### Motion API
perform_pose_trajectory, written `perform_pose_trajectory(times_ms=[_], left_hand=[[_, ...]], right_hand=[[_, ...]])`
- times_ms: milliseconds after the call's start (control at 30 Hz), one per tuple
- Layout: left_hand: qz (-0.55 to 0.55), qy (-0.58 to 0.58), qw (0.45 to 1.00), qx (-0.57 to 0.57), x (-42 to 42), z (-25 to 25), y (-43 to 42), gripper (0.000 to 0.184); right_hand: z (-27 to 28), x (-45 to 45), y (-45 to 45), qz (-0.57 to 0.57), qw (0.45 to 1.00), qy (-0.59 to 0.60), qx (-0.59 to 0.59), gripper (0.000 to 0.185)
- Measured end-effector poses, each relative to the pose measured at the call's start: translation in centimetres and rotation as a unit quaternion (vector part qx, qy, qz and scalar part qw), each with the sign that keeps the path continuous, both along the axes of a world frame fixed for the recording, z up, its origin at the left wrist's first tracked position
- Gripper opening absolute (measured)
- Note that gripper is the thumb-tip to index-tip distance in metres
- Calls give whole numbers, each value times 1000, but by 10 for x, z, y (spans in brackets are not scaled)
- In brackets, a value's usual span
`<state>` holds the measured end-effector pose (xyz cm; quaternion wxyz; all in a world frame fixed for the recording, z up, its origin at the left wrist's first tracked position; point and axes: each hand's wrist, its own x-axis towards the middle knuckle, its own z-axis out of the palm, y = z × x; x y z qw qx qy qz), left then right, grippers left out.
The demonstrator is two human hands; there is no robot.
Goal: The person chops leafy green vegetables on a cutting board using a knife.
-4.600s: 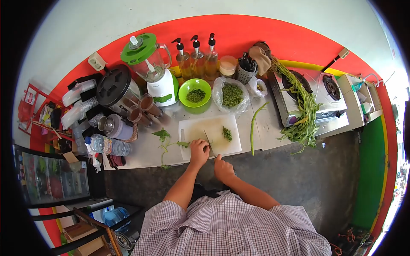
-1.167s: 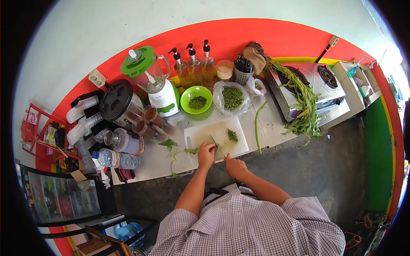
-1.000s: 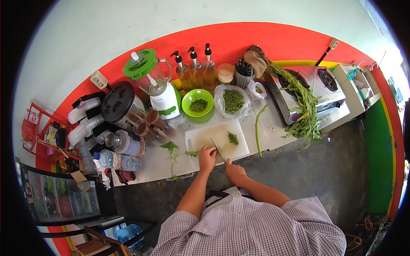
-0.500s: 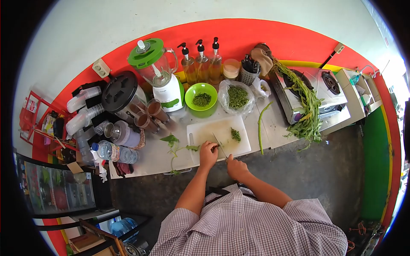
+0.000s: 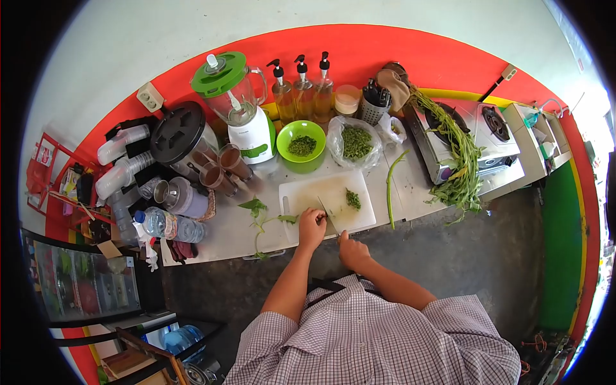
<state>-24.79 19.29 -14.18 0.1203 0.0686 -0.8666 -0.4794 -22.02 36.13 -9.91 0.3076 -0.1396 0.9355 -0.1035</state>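
A white cutting board (image 5: 301, 188) lies on the counter in front of me. Over its near edge my right hand (image 5: 354, 251) grips a knife (image 5: 329, 213), the blade pointing up and left across the board. Beside the blade, on its left, my left hand (image 5: 312, 226) has its fingers bent together; a small dark bit shows at the fingertips, too small to name. A little pile of chopped greens (image 5: 353, 199) sits on the board right of the knife. To the left, a leafy stem (image 5: 260, 221) lies on the counter, one leaf reaching the board beside my left hand.
Behind the board stand a green bowl (image 5: 301, 165) and a plastic bag (image 5: 357, 144), both with chopped greens, and a blender (image 5: 251, 138). One long green stalk (image 5: 390, 189) lies to the right. Leafy stems (image 5: 463, 160) drape over the stove (image 5: 491, 138). Bottles and cups crowd the left.
The whole view has shifted very slightly. Both hands and the knife stay at nearly the same place on the board, and the chopped pile looks the same.
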Motion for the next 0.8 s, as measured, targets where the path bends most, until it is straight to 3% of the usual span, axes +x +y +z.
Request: perform_pose_trajectory(times_ms=[267, 400, 633, 800], left_hand=[[22, -2, 999, 45, -6, 0, 1, 11], [7, -20, 1000, -9, -6, 3, -2, 20], [-9, 29, 998, -52, -4, 1, 0, 23], [-28, 1, 999, -33, -2, 3, -4, 23]], right_hand=[[-1, 2, -2, -6, 1000, 1, -5, 50], [10, -9, 0, 32, 999, 4, 12, 49], [4, 1, -6, -9, 1000, -5, 9, 48], [16, -10, -2, 21, 1000, 1, 15, 46]])
